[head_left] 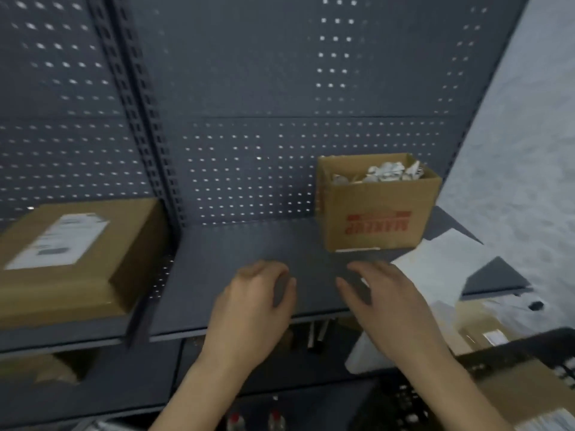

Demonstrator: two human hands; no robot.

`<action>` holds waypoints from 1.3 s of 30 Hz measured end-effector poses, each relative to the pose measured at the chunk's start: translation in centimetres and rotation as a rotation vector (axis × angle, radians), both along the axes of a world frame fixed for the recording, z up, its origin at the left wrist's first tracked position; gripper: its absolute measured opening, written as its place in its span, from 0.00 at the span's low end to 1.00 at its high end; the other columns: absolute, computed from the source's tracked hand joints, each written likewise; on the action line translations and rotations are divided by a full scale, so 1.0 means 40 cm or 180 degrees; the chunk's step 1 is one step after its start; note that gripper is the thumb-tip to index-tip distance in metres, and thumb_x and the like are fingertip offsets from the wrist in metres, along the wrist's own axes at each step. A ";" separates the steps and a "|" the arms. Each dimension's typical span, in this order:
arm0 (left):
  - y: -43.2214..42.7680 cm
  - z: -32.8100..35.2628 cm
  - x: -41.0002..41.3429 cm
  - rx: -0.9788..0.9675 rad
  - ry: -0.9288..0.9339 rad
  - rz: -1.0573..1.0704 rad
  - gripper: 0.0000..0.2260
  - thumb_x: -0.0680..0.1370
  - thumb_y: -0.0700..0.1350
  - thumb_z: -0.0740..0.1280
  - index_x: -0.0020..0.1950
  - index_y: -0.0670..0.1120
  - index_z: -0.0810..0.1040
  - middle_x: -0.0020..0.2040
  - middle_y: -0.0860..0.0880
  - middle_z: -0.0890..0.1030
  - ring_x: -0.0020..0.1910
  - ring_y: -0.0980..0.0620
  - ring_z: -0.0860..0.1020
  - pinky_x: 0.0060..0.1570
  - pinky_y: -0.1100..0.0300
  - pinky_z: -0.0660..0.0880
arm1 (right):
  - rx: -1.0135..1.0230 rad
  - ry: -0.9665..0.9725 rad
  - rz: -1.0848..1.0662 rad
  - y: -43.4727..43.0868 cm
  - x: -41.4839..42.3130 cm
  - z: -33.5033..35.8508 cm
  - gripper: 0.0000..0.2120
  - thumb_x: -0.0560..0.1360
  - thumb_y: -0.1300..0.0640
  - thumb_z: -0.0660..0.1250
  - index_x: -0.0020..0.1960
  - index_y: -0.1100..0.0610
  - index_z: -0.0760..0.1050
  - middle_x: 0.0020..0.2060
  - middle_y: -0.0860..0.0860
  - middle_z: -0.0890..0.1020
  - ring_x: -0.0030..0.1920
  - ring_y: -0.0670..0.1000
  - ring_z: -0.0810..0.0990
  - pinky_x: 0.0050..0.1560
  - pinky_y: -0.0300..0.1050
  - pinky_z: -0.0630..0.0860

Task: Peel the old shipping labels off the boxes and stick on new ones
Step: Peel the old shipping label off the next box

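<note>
Here, a dark grey pegboard wall [249, 73] fills most of the view, split by a slotted upright post [146, 119] left of centre. A grey shelf [242, 244] runs across below it. On the left section of the shelf, beyond the post, lies a closed cardboard box [124, 241], flat and wide, with a white shipping label [60, 241] stuck on its top face; the print is too blurred to read. At the back right of the shelf stands an open carton [376, 213] with red lettering upside down on its front, close against the pegboard. Crumpled white paper scraps [385, 174] sit inside it near the rim. Just right of the carton a white sheet [435, 259] lies on the shelf. Lower right, beneath shelf level, another cardboard box [479, 318] shows a small label.

Both hands hover over the shelf's front edge, near each other but apart, well clear of either box. The left hand [249, 303] has its fingers loosely curled and holds nothing. The right hand [385, 300] is spread and relaxed, fingers reaching forward, also with nothing in it
</note>
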State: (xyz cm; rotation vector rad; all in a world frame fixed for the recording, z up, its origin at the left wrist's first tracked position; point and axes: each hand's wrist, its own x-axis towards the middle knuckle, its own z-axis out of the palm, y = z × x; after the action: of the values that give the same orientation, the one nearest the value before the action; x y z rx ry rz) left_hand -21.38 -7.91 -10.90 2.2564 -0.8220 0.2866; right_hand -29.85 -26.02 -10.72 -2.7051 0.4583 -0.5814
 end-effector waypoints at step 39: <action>0.784 0.021 0.654 0.0855 0.1586 0.2124 0.35 0.74 0.69 0.61 0.74 0.49 0.62 0.70 0.45 0.70 0.67 0.42 0.70 0.61 0.47 0.69 | 0.1498 0.0984 0.1195 0.615 0.796 -0.007 0.30 0.76 0.41 0.65 0.73 0.52 0.63 0.53 0.45 0.76 0.51 0.45 0.75 0.48 0.40 0.74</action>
State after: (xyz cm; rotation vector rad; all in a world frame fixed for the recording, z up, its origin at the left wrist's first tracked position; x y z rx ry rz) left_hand 4.78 23.46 -10.07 2.6328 0.1771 -0.1014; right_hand 2.01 -1.41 -10.99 -2.3346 0.1257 0.0494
